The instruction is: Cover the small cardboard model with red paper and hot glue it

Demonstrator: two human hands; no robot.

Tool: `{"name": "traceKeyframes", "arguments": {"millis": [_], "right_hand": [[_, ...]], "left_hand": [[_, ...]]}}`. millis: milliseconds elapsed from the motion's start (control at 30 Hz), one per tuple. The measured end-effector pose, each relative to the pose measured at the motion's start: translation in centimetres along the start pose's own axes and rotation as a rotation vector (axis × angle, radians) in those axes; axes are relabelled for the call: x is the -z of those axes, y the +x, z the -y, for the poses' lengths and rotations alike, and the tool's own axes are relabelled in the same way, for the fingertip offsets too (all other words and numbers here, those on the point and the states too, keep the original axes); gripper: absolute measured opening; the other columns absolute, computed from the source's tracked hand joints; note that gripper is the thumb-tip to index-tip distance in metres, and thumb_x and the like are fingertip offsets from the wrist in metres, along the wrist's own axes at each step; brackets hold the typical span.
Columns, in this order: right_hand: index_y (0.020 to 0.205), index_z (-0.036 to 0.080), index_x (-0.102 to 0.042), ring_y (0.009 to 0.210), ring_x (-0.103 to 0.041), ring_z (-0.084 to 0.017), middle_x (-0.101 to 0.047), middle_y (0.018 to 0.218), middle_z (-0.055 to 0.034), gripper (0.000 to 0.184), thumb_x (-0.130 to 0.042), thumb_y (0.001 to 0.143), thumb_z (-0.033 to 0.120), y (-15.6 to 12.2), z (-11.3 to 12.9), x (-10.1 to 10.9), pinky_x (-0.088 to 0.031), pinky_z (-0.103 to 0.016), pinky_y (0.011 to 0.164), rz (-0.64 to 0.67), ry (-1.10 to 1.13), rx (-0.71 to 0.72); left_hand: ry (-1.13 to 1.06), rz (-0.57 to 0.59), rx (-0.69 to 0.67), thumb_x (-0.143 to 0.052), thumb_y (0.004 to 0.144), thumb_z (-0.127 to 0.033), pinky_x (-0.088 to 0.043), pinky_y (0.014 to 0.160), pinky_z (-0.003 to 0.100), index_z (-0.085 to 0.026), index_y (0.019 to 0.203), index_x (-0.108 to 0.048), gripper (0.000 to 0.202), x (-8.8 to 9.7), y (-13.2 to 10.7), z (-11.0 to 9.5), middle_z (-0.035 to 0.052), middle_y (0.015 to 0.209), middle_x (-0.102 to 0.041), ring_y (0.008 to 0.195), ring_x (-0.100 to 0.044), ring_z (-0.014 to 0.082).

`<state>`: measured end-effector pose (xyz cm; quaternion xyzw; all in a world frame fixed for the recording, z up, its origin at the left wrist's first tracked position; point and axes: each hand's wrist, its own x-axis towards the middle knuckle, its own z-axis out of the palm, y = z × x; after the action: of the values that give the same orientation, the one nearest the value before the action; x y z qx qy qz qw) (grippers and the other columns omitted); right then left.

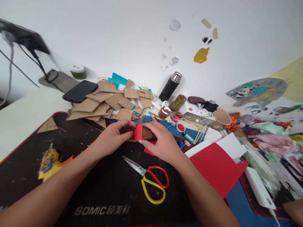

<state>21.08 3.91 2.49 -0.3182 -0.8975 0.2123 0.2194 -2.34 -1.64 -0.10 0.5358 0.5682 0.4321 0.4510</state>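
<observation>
A small folded piece of red paper (pixel 138 132) stands between my two hands, against a brown cardboard piece (pixel 147 133). My left hand (pixel 119 134) is closed on the cardboard piece's left side, with thumb and fingers near the red paper. From the right, my right hand (pixel 161 138) grips the cardboard piece, its thumb low beside the red paper's edge. Under that hand lies a second red scrap (pixel 149 148). Scissors (pixel 144 173) with one red and one yellow handle rest on the black mat (pixel 104 186). The cardboard's far side is hidden.
A yellow glue gun (pixel 50 165) lies to the left. Cardboard scraps (pixel 94 105) are heaped behind my hands. A black thermos (pixel 170 85) leans by the wall. Red paper sheet (pixel 215 167) and a white power strip (pixel 259 187) lie right. A bare limb (pixel 293 212) shows lower right.
</observation>
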Motion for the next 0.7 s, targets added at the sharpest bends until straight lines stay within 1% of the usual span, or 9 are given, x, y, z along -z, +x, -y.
{"name": "traceKeyframes", "arguments": {"millis": [133,200,300,367,433,500,600,700], "right_hand": [[0.138,0.026,-0.075,0.132,-0.077,-0.033,-0.081,0.136,-0.0115,0.043,-0.089,0.097,0.024,0.1,-0.1,-0.1,-0.064,-0.053,0.114,-0.035,0.031,0.001],[0.137,0.026,-0.075,0.131,-0.077,-0.033,-0.081,0.134,-0.0110,0.042,-0.089,0.097,0.023,0.2,-0.1,-0.1,-0.064,-0.052,0.114,-0.038,0.041,-0.001],[0.136,0.026,-0.075,0.127,-0.078,-0.032,-0.081,0.132,-0.0104,0.042,-0.089,0.097,0.023,0.3,-0.2,-0.3,-0.064,-0.051,0.111,-0.045,0.047,0.004],[0.136,0.027,-0.074,0.125,-0.078,-0.032,-0.081,0.131,-0.0101,0.041,-0.089,0.097,0.023,0.3,-0.4,-0.4,-0.065,-0.051,0.110,-0.056,0.052,0.008],[0.136,0.027,-0.074,0.125,-0.078,-0.031,-0.082,0.132,-0.0102,0.041,-0.088,0.098,0.023,0.2,-0.5,-0.5,-0.065,-0.052,0.110,-0.069,0.060,0.012],[0.136,0.027,-0.074,0.126,-0.078,-0.032,-0.082,0.133,-0.0105,0.040,-0.088,0.098,0.023,0.2,-0.6,-0.5,-0.064,-0.053,0.111,-0.076,0.066,0.014],[0.135,0.028,-0.074,0.127,-0.078,-0.032,-0.082,0.133,-0.0107,0.040,-0.088,0.098,0.023,0.1,-0.5,-0.5,-0.064,-0.054,0.112,-0.077,0.072,0.002],[0.135,0.029,-0.074,0.128,-0.077,-0.033,-0.081,0.133,-0.0103,0.041,-0.088,0.097,0.024,0.1,-0.4,-0.6,-0.063,-0.054,0.113,-0.073,0.081,-0.020]], "left_hand": [[0.041,-0.002,-0.039,-0.074,0.092,-0.057,-0.064,0.110,0.050,-0.023,0.113,-0.086,0.042,0.6,-0.2,0.0,0.0082,0.115,-0.089,0.109,-0.082,0.0336],[0.019,0.016,-0.049,-0.075,0.095,-0.063,-0.063,0.112,0.052,-0.023,0.119,-0.087,0.048,0.8,-0.4,-0.1,0.0095,0.123,-0.089,0.116,-0.082,0.0353],[-0.052,0.060,-0.075,-0.083,0.093,-0.066,-0.061,0.119,0.055,-0.025,0.132,-0.084,0.057,1.2,-0.7,-0.2,0.0110,0.137,-0.087,0.130,-0.080,0.0375],[-0.081,0.080,-0.085,-0.089,0.089,-0.066,-0.061,0.120,0.057,-0.026,0.137,-0.082,0.062,1.4,-1.0,-0.1,0.0117,0.140,-0.086,0.131,-0.080,0.0384],[-0.070,0.084,-0.089,-0.091,0.088,-0.066,-0.063,0.118,0.059,-0.027,0.137,-0.082,0.063,1.4,-1.2,0.0,0.0117,0.137,-0.087,0.126,-0.082,0.0387],[-0.026,0.049,-0.089,-0.090,0.088,-0.066,-0.064,0.117,0.059,-0.028,0.134,-0.084,0.060,1.3,-1.3,0.2,0.0107,0.135,-0.088,0.125,-0.082,0.0389],[0.032,-0.020,-0.086,-0.089,0.088,-0.067,-0.061,0.120,0.059,-0.028,0.132,-0.085,0.059,1.1,-1.3,0.6,0.0099,0.137,-0.087,0.130,-0.080,0.0398],[0.052,-0.034,-0.089,-0.089,0.088,-0.066,-0.058,0.124,0.060,-0.028,0.134,-0.084,0.060,0.9,-1.3,0.9,0.0104,0.141,-0.086,0.134,-0.077,0.0398]]}}
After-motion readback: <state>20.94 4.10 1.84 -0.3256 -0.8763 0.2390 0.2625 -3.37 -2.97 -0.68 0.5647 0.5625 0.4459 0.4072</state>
